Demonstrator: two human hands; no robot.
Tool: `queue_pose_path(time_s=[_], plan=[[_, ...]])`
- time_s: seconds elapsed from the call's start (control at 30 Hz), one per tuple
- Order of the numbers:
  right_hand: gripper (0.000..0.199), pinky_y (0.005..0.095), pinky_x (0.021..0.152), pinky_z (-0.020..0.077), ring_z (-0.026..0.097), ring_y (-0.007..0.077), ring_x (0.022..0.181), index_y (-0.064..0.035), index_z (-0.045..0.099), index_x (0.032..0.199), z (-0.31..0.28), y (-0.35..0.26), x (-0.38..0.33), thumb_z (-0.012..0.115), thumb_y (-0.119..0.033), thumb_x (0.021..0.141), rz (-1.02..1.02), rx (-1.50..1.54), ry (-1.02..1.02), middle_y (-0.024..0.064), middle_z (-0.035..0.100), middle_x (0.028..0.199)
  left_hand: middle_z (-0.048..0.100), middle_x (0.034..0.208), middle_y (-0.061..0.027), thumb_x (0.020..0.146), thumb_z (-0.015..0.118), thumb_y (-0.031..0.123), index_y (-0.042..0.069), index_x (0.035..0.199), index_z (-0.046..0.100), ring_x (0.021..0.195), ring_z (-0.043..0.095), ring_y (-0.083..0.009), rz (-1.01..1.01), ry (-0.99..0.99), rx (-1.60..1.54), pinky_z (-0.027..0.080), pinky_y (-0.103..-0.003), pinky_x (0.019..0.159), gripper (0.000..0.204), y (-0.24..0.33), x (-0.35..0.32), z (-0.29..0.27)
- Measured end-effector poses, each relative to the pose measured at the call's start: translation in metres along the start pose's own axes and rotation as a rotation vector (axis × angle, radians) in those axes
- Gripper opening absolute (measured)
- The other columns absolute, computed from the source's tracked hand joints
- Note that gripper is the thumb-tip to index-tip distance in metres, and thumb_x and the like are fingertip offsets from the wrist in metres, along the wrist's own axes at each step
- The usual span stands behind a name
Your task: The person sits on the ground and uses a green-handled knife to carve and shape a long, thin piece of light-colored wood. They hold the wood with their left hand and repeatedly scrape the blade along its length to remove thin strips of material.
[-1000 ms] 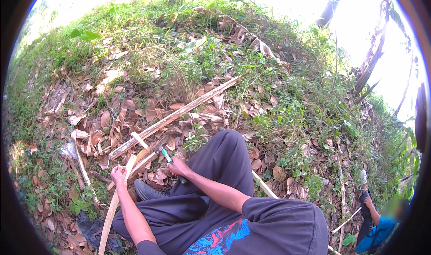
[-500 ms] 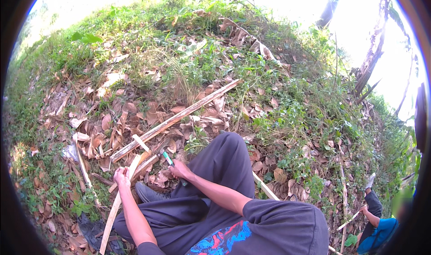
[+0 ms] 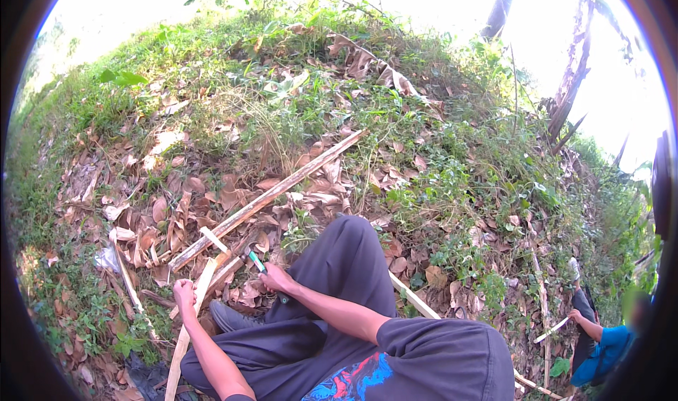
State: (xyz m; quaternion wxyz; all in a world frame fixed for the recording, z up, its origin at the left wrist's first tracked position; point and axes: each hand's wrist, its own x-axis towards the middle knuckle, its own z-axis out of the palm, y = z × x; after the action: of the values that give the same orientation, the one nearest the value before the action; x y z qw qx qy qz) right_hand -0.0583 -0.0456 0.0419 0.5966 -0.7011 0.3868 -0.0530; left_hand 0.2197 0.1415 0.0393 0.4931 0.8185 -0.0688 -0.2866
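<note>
My left hand (image 3: 186,293) is closed at the edge of a long pale wooden strip (image 3: 178,358), seemingly gripping it; the fingertips are partly hidden. The strip slants up from the lower edge past my bent leg. Its upper end lies by a shorter thick piece of wood (image 3: 224,268) and a small pale wooden piece (image 3: 214,240). In my right hand (image 3: 278,279), beside my raised knee, is a green-handled tool (image 3: 256,262). The fingers wrap its handle, and its dark far end over the wood is too unclear to name.
A long wooden pole (image 3: 272,197) lies diagonally on dry leaves ahead. Another pale strip (image 3: 413,296) runs out beyond my right knee. A thin stick (image 3: 133,288) and crumpled clear plastic (image 3: 106,260) lie left. At far right another person in blue (image 3: 600,355) holds a pale stick.
The view has shifted slightly. My left hand and the strip's upper end sit a little lower and nearer to me. The tool stays in my right hand, and the other person's stick has tilted.
</note>
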Motion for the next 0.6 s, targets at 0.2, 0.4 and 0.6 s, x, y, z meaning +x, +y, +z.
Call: queue_pose_path(time_s=[0.2, 0.4, 0.6], plan=[[0.024, 0.0328, 0.047, 0.0503, 0.060, 0.0159, 0.053, 0.0029, 0.052, 0.109, 0.007, -0.009, -0.005, 0.053, -0.018, 0.097, -0.044, 0.032, -0.003, 0.0081, 0.060, 0.066, 0.059, 0.070, -0.0037, 0.090, 0.057, 0.011, 0.010, 0.092, 0.057, 0.050, 0.052, -0.0109, 0.161, 0.068, -0.228, 0.037, -0.027, 0.041, 0.002, 0.007, 0.009, -0.060], [0.024, 0.0313, 0.045, 0.0489, 0.058, 0.0150, 0.052, 0.0021, 0.050, 0.107, 0.005, 0.011, 0.004, 0.053, -0.019, 0.097, -0.040, 0.029, 0.009, 0.0070, 0.059, 0.065, 0.067, 0.075, -0.0115, 0.090, 0.057, 0.010, 0.005, 0.094, 0.058, 0.069, 0.066, -0.0267, 0.304, 0.496, 0.410, 0.049, -0.041, 0.068, 0.006, 0.027, -0.025, -0.084], [0.024, 0.0314, 0.046, 0.0493, 0.059, 0.0148, 0.051, 0.0029, 0.050, 0.107, -0.001, 0.005, -0.003, 0.053, -0.018, 0.097, -0.034, 0.011, 0.017, 0.0079, 0.060, 0.064, 0.067, 0.089, -0.0160, 0.094, 0.055, 0.008, 0.003, 0.102, 0.058, 0.079, 0.065, -0.0315, 0.551, 0.880, 0.323, 0.049, -0.044, 0.072, 0.011, 0.067, -0.063, -0.100]])
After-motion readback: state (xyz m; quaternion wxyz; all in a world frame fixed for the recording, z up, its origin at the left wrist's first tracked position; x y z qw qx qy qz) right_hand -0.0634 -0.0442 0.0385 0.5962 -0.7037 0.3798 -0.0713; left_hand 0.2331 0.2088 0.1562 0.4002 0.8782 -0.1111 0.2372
